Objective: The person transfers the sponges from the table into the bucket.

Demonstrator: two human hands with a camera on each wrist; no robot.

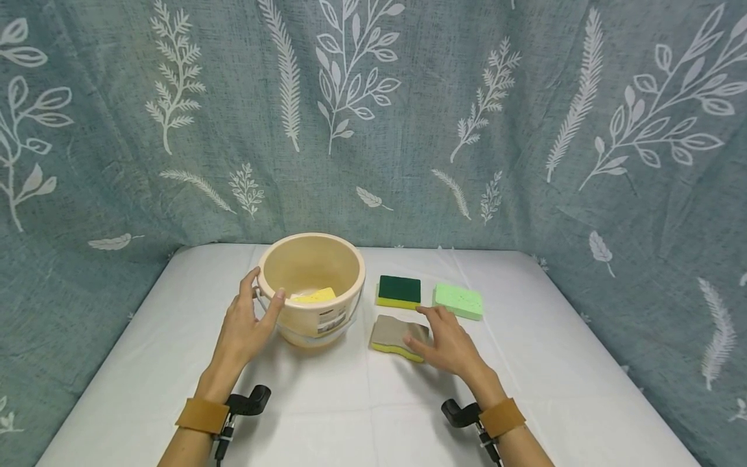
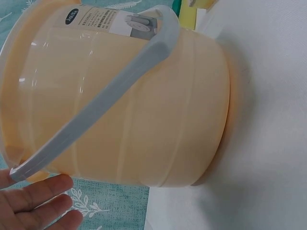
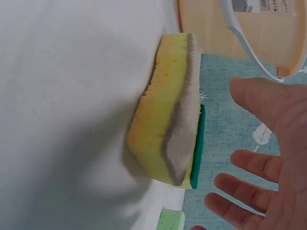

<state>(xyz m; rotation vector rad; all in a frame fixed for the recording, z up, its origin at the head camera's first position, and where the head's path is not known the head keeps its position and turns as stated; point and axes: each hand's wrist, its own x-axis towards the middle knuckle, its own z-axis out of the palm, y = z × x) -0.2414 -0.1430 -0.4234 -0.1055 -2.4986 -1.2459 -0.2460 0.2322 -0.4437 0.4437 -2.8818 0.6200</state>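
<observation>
A cream bucket with a grey handle stands on the white table, a yellow sponge inside it. My left hand rests at the bucket's left side, thumb and fingers spread at the rim, with several fingers extended past the wall in the left wrist view. My right hand hovers over the right part of a wavy grey-and-yellow sponge, fingers apart and holding nothing. In the right wrist view, this sponge lies a little away from the fingertips.
Behind the wavy sponge lies a dark green and yellow scouring sponge, and right of that a light green sponge. A teal leaf-patterned curtain hangs behind the white table and along its sides.
</observation>
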